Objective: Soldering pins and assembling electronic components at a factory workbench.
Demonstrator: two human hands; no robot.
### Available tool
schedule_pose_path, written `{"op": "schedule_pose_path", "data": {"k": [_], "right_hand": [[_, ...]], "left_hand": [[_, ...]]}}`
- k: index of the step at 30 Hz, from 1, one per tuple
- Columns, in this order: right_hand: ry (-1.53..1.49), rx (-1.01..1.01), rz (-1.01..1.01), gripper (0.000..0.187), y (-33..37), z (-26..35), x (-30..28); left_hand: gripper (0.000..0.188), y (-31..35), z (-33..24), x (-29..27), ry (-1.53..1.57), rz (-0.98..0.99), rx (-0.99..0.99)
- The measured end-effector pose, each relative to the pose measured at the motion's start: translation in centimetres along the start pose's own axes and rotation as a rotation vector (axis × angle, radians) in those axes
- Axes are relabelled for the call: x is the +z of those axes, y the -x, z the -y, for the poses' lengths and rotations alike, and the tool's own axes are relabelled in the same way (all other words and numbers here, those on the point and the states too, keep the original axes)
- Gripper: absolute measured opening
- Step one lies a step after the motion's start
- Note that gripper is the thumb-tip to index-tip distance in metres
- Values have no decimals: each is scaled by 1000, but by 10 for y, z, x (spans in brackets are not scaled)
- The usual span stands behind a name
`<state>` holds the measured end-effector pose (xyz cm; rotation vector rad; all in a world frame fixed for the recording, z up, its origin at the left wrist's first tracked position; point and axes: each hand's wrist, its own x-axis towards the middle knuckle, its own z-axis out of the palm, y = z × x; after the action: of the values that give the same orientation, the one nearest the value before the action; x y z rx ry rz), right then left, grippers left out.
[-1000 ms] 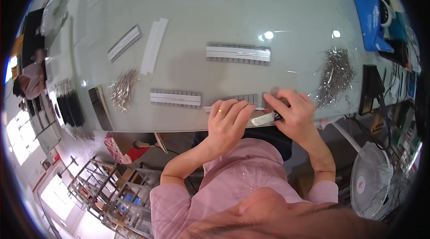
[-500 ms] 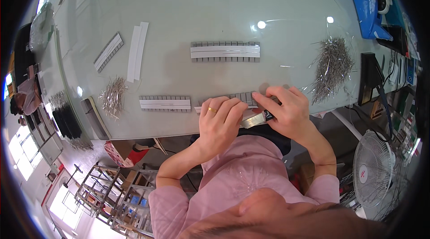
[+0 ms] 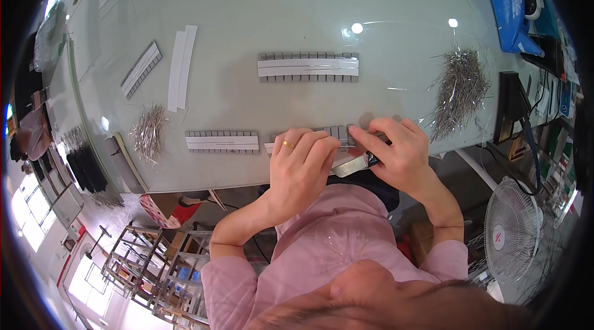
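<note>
At the table's near edge, a grey segmented strip (image 3: 336, 132) with a white band lies under my hands, partly hidden by them. The curled fingers of my left hand (image 3: 301, 166) close on its left part; the fingertips are hard to see. A knife (image 3: 350, 166) is in my right hand (image 3: 399, 155), its black handle inside the palm and its short silver blade pointing left, below the strip. My right index finger reaches the strip's right end. Left of my hands is a similar strip (image 3: 221, 142), and a longer one (image 3: 308, 67) lies farther back, with thin wires on its white band.
Loose piles of thin metal wires lie at right (image 3: 461, 95) and left (image 3: 149, 134). White paper strips (image 3: 181, 70) and a short grey strip (image 3: 142, 70) are at the back left. A blue machine (image 3: 502, 5) stands at the far right; a white fan (image 3: 513, 231) is below.
The view has shifted slightly, so the table things sit a little farther left. Both hands keep nearly the same hold, with the left hand slightly farther left.
</note>
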<state>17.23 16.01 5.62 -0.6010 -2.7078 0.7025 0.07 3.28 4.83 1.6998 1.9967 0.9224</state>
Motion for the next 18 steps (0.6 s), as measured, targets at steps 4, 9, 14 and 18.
{"op": "schedule_pose_path", "data": {"k": [4,9,14,18], "right_hand": [[-6,-2,16,57,1,0,2],[-6,3,7,58,1,2,2],[-34,8,25,59,0,2,0],[-29,-1,12,59,2,0,2]], "left_hand": [[21,0,-1,3,-20,-9,3],[22,0,-2,3,-28,-10,0],[32,1,-5,7,3,-32,-31],[31,3,-6,9,-21,-44,-42]]}}
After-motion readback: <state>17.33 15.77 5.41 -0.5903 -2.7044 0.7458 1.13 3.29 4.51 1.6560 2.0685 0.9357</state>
